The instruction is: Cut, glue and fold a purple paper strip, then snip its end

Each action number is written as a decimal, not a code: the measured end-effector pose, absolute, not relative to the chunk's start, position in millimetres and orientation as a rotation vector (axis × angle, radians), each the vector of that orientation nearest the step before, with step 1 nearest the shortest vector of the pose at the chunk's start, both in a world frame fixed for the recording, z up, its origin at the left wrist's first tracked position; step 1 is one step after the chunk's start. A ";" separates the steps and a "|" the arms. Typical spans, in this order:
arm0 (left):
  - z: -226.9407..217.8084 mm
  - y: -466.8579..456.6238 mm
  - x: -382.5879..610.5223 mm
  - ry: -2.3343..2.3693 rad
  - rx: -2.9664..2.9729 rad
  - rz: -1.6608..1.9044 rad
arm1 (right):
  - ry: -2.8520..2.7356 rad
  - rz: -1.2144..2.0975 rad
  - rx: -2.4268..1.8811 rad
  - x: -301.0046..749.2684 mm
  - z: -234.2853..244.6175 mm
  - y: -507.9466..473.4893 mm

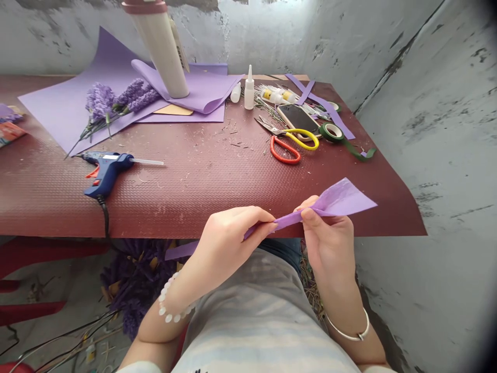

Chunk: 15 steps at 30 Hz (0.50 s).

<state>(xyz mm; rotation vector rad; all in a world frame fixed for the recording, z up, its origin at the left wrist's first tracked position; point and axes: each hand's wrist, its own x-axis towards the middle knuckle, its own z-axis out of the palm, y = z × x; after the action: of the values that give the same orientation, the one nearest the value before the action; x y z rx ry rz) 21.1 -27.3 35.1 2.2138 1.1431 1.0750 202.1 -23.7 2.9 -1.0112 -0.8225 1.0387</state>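
A strip of purple paper [344, 198] is stretched between my two hands, just over the table's front edge. My left hand [233, 243] pinches it with thumb and fingertips near the middle, where the strip is folded narrow. Its tail hangs out behind the left wrist. My right hand [328, 235] grips the strip between thumb and fingers a little further right, and from there the paper flares wide and flat. Part of the strip is hidden behind the left hand.
Scissors [285, 147] with red and yellow handles lie beyond my hands, by a phone [298, 119] and green tape [331, 131]. A blue glue gun [106, 171] rests at left. Behind stand a tumbler [161, 54], purple sheets [50, 98], lavender flowers [100, 101] and a glue bottle [249, 93].
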 end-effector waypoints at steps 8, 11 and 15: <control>36.1 -29.4 12.2 1.199 2.235 1.013 | -0.918 0.899 -0.994 213.0 5.1 -17.2; 37.7 -28.2 10.9 1.211 2.216 1.004 | -0.966 0.923 -1.011 218.8 3.4 -15.7; 39.9 -24.8 8.6 1.239 2.146 0.994 | -0.980 0.999 -1.017 227.7 3.0 -15.3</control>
<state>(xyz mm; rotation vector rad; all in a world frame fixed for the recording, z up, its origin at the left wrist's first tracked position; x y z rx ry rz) 8.6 -24.8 39.9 2.1460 1.2391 0.9943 227.7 -15.3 3.0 -1.0171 -0.9795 0.9988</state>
